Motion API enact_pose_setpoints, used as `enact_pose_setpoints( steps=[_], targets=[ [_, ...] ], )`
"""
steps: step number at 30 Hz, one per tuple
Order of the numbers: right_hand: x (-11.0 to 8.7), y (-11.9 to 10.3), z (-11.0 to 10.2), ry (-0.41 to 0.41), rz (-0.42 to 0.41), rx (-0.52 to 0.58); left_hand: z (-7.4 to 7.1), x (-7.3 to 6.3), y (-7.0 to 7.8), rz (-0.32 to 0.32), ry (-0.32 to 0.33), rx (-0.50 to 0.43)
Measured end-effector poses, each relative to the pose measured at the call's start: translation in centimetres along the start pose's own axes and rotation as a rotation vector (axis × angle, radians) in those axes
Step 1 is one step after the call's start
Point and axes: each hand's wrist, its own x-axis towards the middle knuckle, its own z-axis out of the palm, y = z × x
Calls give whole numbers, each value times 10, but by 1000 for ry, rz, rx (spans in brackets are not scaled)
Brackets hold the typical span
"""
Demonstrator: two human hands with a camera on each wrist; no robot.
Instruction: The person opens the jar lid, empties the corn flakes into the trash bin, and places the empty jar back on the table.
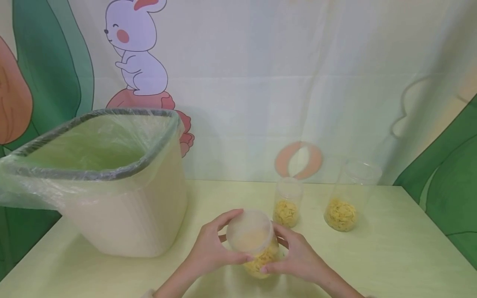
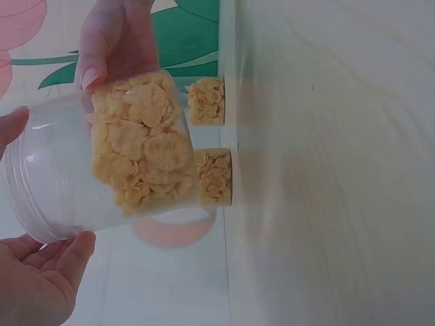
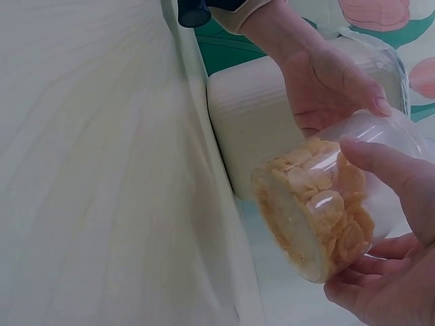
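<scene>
A clear plastic jar [image 1: 262,258] partly filled with yellow flakes is held above the table, tilted. Its round top [image 1: 249,231] looks whitish and see-through. My left hand [image 1: 214,244] grips the jar around this top end, thumb on the near side and fingers on the far side. Lower down, my right hand [image 1: 298,256] holds the jar's body from the right, its thumb along the flakes. In the left wrist view the flakes [image 2: 139,142] fill about half of the jar, and ridges ring its neck [image 2: 30,183]. The right wrist view shows the jar's flat base [image 3: 289,224].
Behind the hands stand a small clear jar [image 1: 287,213] and a taller clear jar [image 1: 340,215], both with flakes at the bottom. A large pale bin [image 1: 138,215] lined with a clear bag is on the left. A printed curtain [image 1: 238,103] hangs behind the table [image 1: 391,256].
</scene>
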Motion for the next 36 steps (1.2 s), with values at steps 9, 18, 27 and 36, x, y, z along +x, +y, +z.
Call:
enact_pose_setpoints(
  steps=[9,18,27,36],
  targets=[
    [-3,-3,-2,-13,-41,37,-1,-2,3,-6,19,-48],
    [-5,-4,-3,-15,-32,12,-4,-2,4,-4,5,-111],
    [-4,-6,-6,-26,-35,-14,-3,-4,5,25,-9,-125],
    [-5,-6,-10,-16,-67,-23,1,-6,6,66,-30,-82]
  ],
)
